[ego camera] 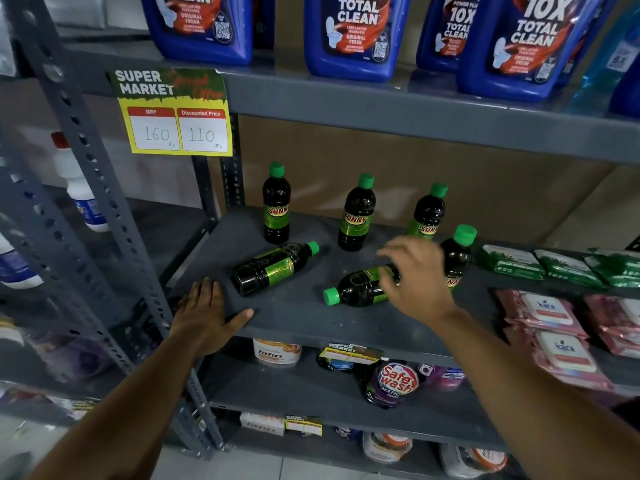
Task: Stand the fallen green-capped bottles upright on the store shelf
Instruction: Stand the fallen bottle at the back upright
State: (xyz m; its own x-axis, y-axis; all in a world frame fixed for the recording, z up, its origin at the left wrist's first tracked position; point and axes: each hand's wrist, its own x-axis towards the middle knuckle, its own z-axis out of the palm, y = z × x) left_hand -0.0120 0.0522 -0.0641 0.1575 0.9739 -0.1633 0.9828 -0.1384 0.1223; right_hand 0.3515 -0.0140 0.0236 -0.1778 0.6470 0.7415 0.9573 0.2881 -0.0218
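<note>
**A:** Where are your hands sitting at this moment?

**B:** Your left hand (204, 311) is lying flat on the front left corner of the grey shelf (311, 320), fingers spread and gripping nothing, thumb pointing right along the edge. Your right hand (417, 275) is hovering over the near fallen bottle (360, 287), fingers apart and curled down towards its body. You are not clamping it; whether the fingertips are touching the bottle I cannot tell.

**A:** And the bottles themselves?

**B:** You are looking at six green-capped bottles on this shelf. Two are lying on their sides. The near fallen bottle is lying with its cap pointing left towards the shelf front, its base hidden under your right hand. The far fallen bottle (273, 268) is lying to the left of it, cap pointing right and towards the back, just in front of the back-left bottle (276, 206).

**A:** The upright ones?

**B:** Four are standing: the back-left bottle, the middle bottle (356, 214), the back-right bottle (427, 213) and the rightmost bottle (458, 258), which is partly hidden behind your right hand. The green packets (512, 263) are lying just beside that last one.
</note>
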